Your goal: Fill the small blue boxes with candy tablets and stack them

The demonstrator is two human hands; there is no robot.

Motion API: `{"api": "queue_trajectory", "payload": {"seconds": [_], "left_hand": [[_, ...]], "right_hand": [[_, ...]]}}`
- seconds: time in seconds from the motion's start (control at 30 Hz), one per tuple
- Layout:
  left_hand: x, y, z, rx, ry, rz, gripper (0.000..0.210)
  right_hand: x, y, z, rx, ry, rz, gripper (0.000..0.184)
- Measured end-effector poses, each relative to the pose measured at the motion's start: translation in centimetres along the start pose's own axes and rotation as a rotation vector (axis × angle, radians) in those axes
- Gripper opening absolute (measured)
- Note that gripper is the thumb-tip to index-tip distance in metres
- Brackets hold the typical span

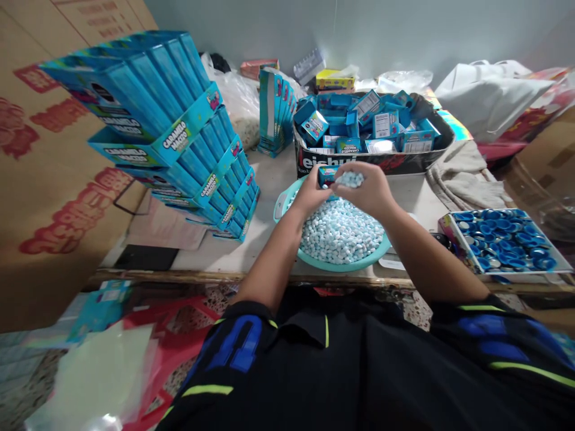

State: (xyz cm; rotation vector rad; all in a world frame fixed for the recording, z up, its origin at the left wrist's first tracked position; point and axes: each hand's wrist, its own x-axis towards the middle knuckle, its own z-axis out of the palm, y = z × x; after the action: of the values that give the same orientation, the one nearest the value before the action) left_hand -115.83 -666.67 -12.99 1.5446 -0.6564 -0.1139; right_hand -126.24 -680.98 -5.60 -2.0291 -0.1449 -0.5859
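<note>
My left hand (pixel 311 194) is closed around a small blue candy box (pixel 327 175), held above the far side of a turquoise basin (pixel 341 266). Pale blue and white candies (pixel 344 230) fill the basin. Right beside the box, my right hand (pixel 369 190) is cupped shut on a handful of the same candies (pixel 350 179). Its fingertips are close to the box's opening; whether they touch it I cannot tell.
Behind the basin, a black carton (pixel 372 164) holds several blue boxes. Stacked blue display trays (pixel 188 140) rise at the left. A shallow box of blue caps (pixel 507 242) lies right, near gloves (pixel 471 185). A dark flat object (pixel 146 257) lies at the table's front edge.
</note>
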Motion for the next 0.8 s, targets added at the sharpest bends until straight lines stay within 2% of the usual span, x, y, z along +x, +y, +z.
{"api": "queue_trajectory", "payload": {"seconds": [0.1, 0.2, 0.4, 0.63, 0.8], "left_hand": [[-0.2, 0.5, -0.2, 0.004, -0.084, -0.027, 0.057], [-0.4, 0.9, -0.2, 0.053, -0.130, -0.048, 0.056], [-0.8, 1.4, 0.0, 0.148, -0.166, 0.000, 0.052], [-1.1, 2.5, 0.4, 0.268, -0.152, -0.019, 0.049], [-1.0, 1.9, 0.5, 0.241, -0.171, 0.075, 0.048]], "right_hand": [[2.8, 0.1, -0.1, 0.124, 0.157, -0.028, 0.009], [4.5, 1.5, 0.4, 0.264, 0.259, 0.002, 0.009], [4.6, 4.0, 2.5, 0.389, 0.403, 0.088, 0.014], [4.4, 5.2, 2.9, 0.452, 0.378, 0.124, 0.025], [4.2, 6.1, 2.7, 0.481, 0.356, 0.157, 0.032]]}}
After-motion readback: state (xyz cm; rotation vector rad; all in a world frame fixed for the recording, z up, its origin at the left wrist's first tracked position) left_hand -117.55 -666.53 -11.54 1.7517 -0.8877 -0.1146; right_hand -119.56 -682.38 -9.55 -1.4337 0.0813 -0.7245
